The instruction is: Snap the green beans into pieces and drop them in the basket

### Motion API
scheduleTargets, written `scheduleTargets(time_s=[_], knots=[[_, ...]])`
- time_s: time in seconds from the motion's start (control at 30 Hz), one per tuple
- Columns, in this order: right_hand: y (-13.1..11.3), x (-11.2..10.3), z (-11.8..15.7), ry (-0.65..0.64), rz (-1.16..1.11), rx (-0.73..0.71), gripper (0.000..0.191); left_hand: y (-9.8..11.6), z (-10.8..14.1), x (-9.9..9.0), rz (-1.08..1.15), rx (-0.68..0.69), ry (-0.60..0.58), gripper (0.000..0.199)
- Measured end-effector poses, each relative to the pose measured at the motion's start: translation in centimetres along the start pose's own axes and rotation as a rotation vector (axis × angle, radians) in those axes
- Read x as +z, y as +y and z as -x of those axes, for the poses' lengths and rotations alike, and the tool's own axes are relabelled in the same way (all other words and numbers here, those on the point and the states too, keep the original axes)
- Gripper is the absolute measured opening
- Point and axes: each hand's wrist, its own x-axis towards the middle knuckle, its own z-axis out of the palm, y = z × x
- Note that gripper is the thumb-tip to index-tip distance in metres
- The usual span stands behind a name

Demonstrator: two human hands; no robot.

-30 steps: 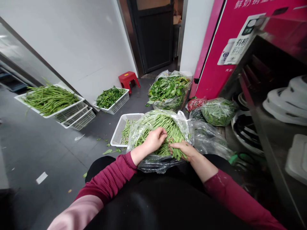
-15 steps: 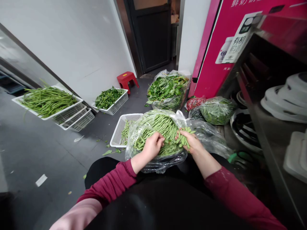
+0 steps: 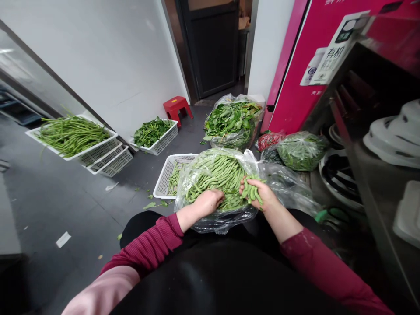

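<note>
A clear plastic bag full of long green beans lies open in front of my knees. Over its right side, my right hand is closed around a bunch of short green bean pieces. My left hand is over the near part of the beans, its fingers pinched together and pointing right. Whatever is between those fingertips is too small to make out. Just behind the bag's left side, a white basket holds some bean pieces.
Stacked white baskets with long green stalks stand at left. Near the red stool is a basket of leafy greens. Bagged greens lie ahead, another bag at right. A metal shelf borders my right side.
My left hand has lowered slightly onto the beans, its fingers turned more downward. My right hand still grips the bean pieces in nearly the same place. The whole view has shifted slightly.
</note>
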Motion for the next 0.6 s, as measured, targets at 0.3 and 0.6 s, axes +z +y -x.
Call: scheduleTargets(time_s=[0.3,0.6], knots=[[0.4,0.2,0.3,-0.043,0.074,0.038,0.018,0.1,-1.2,-1.6,0.031,0.014,0.078,0.017],[0.2,0.1,0.0,0.044,0.119,-0.096,0.021,1.1,0.5,1.1,-0.237,0.03,-0.135,0.018]])
